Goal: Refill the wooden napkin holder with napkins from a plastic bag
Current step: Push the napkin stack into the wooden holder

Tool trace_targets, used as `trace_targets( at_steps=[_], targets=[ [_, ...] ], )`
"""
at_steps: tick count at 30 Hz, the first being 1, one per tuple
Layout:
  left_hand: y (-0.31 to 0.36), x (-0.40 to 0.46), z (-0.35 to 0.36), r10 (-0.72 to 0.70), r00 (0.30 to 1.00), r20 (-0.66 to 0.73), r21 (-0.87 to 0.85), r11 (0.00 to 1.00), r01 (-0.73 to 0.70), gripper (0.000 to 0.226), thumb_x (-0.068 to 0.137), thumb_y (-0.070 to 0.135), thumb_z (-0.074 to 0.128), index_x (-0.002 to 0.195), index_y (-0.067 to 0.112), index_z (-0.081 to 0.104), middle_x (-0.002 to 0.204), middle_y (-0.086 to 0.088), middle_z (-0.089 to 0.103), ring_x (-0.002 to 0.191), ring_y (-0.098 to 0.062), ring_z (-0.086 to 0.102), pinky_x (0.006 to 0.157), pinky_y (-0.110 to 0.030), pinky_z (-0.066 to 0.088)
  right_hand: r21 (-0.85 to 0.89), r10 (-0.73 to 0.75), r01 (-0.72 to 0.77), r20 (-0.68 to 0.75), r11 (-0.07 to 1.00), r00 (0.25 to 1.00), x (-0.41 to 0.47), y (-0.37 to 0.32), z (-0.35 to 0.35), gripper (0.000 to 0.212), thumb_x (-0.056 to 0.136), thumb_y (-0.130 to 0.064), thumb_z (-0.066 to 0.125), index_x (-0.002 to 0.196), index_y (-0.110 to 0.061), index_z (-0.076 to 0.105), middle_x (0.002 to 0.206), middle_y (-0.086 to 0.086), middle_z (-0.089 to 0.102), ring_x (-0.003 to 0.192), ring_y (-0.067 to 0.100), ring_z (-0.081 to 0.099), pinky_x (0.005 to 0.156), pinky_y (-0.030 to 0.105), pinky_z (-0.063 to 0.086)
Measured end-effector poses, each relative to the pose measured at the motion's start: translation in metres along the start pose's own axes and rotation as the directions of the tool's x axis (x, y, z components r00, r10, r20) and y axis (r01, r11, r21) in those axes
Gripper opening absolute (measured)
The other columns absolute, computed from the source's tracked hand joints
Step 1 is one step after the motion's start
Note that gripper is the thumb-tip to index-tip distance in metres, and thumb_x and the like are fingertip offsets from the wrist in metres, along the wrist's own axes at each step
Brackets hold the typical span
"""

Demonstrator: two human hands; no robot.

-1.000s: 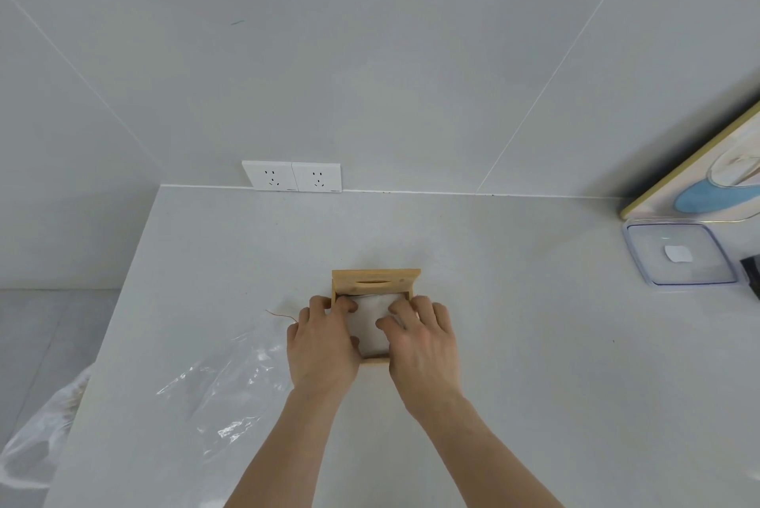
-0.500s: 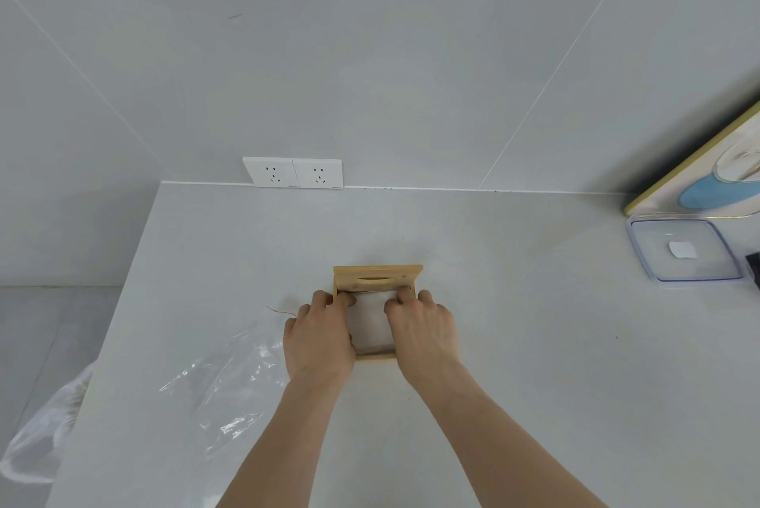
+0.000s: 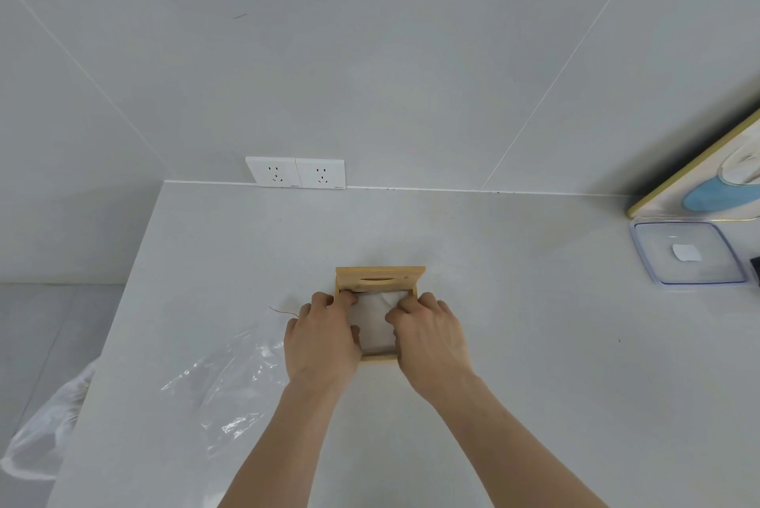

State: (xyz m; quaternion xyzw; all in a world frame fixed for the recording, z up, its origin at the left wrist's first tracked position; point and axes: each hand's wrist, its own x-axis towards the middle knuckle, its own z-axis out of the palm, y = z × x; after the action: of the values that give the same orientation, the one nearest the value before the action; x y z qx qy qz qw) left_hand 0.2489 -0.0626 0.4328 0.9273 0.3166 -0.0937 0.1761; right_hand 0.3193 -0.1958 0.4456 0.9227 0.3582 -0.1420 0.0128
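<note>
A wooden napkin holder [image 3: 380,276] sits open on the white counter [image 3: 534,363], its slotted lid standing up at the far side. White napkins [image 3: 375,320] lie inside the box. My left hand [image 3: 323,337] rests over the holder's left side with fingertips curled at the far left corner of the stack. My right hand [image 3: 429,337] covers the right side, its fingers bent onto the napkins' far right corner. A clear plastic bag [image 3: 222,392] lies crumpled on the counter to the left of my left forearm.
Two white wall sockets [image 3: 296,172] sit at the counter's back edge. At the far right lie a clear plastic lid [image 3: 689,252] and a leaning board [image 3: 699,174]. The counter's left edge drops to the floor, where more plastic [image 3: 45,425] hangs. A thin red thread [image 3: 283,312] lies by my left hand.
Both hands have slid forward along the napkins toward the lid, and their fingers have curled from flat to bent at the stack's far corners. The holder has stayed in place.
</note>
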Motion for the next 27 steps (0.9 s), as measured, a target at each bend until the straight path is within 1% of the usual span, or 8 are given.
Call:
trace_targets(
  at_steps=[2, 5, 12, 18, 21, 23, 25, 27],
  targets=[
    [0.001, -0.005, 0.0, 0.004, 1.0, -0.006, 0.0, 1.0, -0.004, 0.04, 0.094, 0.036, 0.053, 0.134, 0.039, 0.054, 0.13, 0.004, 0.057, 0.12, -0.02, 0.056, 0.094, -0.034, 0.044, -0.012, -0.042, 0.042, 0.003, 0.999, 0.999, -0.008, 0.003, 0.004, 0.029, 0.09, -0.011, 0.057, 0.111, -0.022, 0.073, 0.109, 0.0, 0.069, 0.109, 0.029, 0.053, 0.094, 0.035, 0.043],
    [0.0, -0.011, 0.003, 0.013, 0.999, 0.036, 0.005, 1.0, -0.013, 0.036, 0.097, 0.038, 0.047, 0.132, 0.04, 0.057, 0.128, 0.004, 0.056, 0.12, -0.02, 0.055, 0.096, -0.034, 0.042, -0.038, -0.06, 0.061, 0.025, 0.997, 0.998, -0.016, 0.005, 0.006, 0.032, 0.093, -0.017, 0.048, 0.109, -0.021, 0.075, 0.114, 0.0, 0.068, 0.121, 0.033, 0.049, 0.104, 0.04, 0.039],
    [-0.007, -0.016, 0.01, 0.049, 0.998, 0.041, 0.011, 0.999, -0.05, 0.037, 0.098, 0.033, 0.044, 0.132, 0.042, 0.057, 0.123, 0.007, 0.058, 0.114, -0.019, 0.057, 0.092, -0.033, 0.043, -0.073, -0.066, 0.076, 0.134, 0.994, 0.989, -0.019, 0.001, 0.003, 0.027, 0.087, -0.014, 0.052, 0.107, -0.019, 0.07, 0.117, 0.003, 0.063, 0.112, 0.033, 0.052, 0.104, 0.042, 0.038],
    [-0.008, -0.018, 0.01, 0.07, 0.997, 0.032, 0.007, 0.997, -0.071, 0.036, 0.102, 0.037, 0.039, 0.133, 0.042, 0.056, 0.124, 0.007, 0.06, 0.116, -0.02, 0.057, 0.093, -0.033, 0.042, -0.091, -0.068, 0.083, 0.155, 0.992, 0.986, -0.017, 0.003, 0.001, 0.031, 0.089, -0.016, 0.05, 0.11, -0.02, 0.072, 0.122, 0.002, 0.064, 0.122, 0.031, 0.049, 0.114, 0.044, 0.033],
    [-0.009, -0.023, -0.001, 0.092, 0.995, -0.041, -0.052, 0.994, -0.094, 0.031, 0.101, 0.035, 0.045, 0.126, 0.037, 0.063, 0.124, 0.009, 0.064, 0.114, -0.02, 0.058, 0.095, -0.033, 0.042, -0.016, -0.062, 0.064, 0.069, 0.998, 0.996, -0.02, 0.003, -0.003, 0.033, 0.088, -0.014, 0.048, 0.105, -0.021, 0.075, 0.11, -0.001, 0.071, 0.115, 0.028, 0.055, 0.11, 0.039, 0.036],
    [-0.013, -0.029, -0.014, 0.114, 0.984, -0.14, -0.13, 0.983, -0.133, 0.022, 0.096, 0.024, 0.055, 0.112, 0.03, 0.068, 0.111, 0.008, 0.068, 0.102, -0.023, 0.063, 0.09, -0.035, 0.045, 0.1, -0.021, 0.029, -0.08, 0.995, 0.997, -0.024, 0.003, -0.006, 0.028, 0.087, -0.011, 0.055, 0.1, -0.021, 0.078, 0.1, -0.002, 0.077, 0.106, 0.027, 0.062, 0.101, 0.036, 0.045],
    [-0.022, -0.035, -0.024, 0.107, 0.962, -0.251, -0.172, 0.973, -0.153, 0.017, 0.089, 0.013, 0.062, 0.099, 0.025, 0.066, 0.093, 0.007, 0.069, 0.086, -0.025, 0.064, 0.08, -0.037, 0.049, 0.245, 0.079, -0.01, -0.272, 0.969, 0.959, -0.033, 0.004, -0.007, 0.021, 0.077, -0.005, 0.068, 0.087, -0.019, 0.079, 0.085, -0.003, 0.077, 0.091, 0.025, 0.068, 0.086, 0.035, 0.054],
    [-0.036, -0.038, -0.032, 0.036, 0.938, -0.345, -0.232, 0.965, -0.123, 0.02, 0.086, 0.007, 0.064, 0.098, 0.023, 0.064, 0.089, 0.006, 0.069, 0.081, -0.024, 0.064, 0.074, -0.039, 0.052, 0.382, 0.227, -0.064, -0.4, 0.922, 0.888, -0.042, 0.003, -0.007, 0.022, 0.074, 0.001, 0.072, 0.081, -0.019, 0.077, 0.078, -0.005, 0.074, 0.08, 0.023, 0.067, 0.075, 0.034, 0.055]
  ],
)
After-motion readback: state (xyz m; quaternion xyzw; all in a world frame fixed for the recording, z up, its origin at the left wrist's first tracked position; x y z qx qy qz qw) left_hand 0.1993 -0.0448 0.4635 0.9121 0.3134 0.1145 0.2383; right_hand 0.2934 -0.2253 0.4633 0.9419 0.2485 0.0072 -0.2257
